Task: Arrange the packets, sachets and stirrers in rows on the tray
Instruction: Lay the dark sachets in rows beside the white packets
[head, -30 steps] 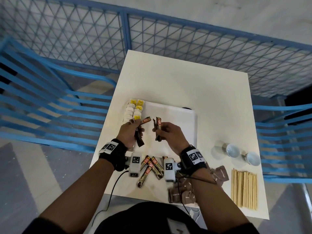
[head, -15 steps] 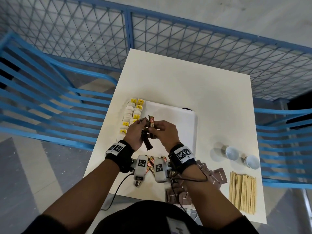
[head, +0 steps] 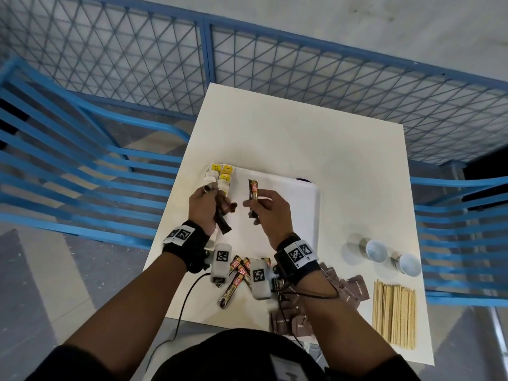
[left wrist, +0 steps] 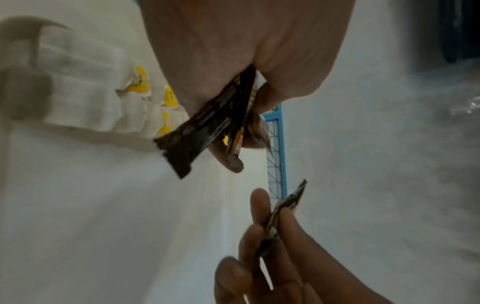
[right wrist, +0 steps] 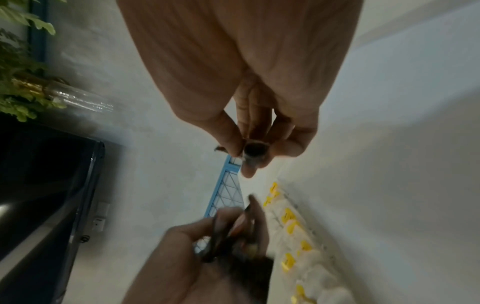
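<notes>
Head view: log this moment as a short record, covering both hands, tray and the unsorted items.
left hand: grips a bunch of dark stick sachets
right hand: pinches one stick sachet, upright above tray
tray: white packets with yellow tags in rows along left edge
table, near edge: loose stick sachets, brown packets, wooden stirrers

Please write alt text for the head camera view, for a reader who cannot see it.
Over a white tray, the right hand pinches one dark stick sachet and the left hand grips several more. White and yellow packets line the tray's left edge.
</notes>
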Demonstrator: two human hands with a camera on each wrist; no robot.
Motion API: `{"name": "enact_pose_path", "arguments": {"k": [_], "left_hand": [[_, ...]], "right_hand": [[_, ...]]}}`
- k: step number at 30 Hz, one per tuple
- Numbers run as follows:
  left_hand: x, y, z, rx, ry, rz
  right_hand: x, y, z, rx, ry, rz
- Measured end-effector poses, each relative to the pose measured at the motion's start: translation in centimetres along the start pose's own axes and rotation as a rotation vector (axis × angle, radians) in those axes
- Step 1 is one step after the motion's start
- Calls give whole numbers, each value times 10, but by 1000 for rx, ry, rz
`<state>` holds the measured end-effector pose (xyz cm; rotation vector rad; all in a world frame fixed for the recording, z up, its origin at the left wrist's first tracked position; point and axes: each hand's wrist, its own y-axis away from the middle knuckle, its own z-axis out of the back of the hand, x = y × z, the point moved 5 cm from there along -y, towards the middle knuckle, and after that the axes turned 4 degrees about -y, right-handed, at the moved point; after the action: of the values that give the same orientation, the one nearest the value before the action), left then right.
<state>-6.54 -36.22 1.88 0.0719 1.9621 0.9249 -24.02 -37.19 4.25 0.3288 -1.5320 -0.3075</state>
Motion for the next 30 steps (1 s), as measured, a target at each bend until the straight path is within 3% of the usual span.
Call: {"name": "enact_pose_path", "arguments": {"k": [3,7,10,16,22,27,30], "left_hand": [[-5,6,-5,91,-184,37],[-10,12,-13,214,-453,-58],[-13,11,-14,232,-574,-134],[-20,10,-7,245,-533,-193],[-19,15,-6,281,-473,-154],[-16,6,-5,204,-429,-137],[-16,1,-8,158,-440,-148]], "right_hand": [[0,-7,4,35,137,26],[-1,-8,3,46,189,55],[-1,-6,2,56,176,55],[0,-5,2,144,15,0],[5,-13,13,319,-118,-39],[5,-23,21,248,-230,-64],[2,-32,20,187,-169,-60]]}}
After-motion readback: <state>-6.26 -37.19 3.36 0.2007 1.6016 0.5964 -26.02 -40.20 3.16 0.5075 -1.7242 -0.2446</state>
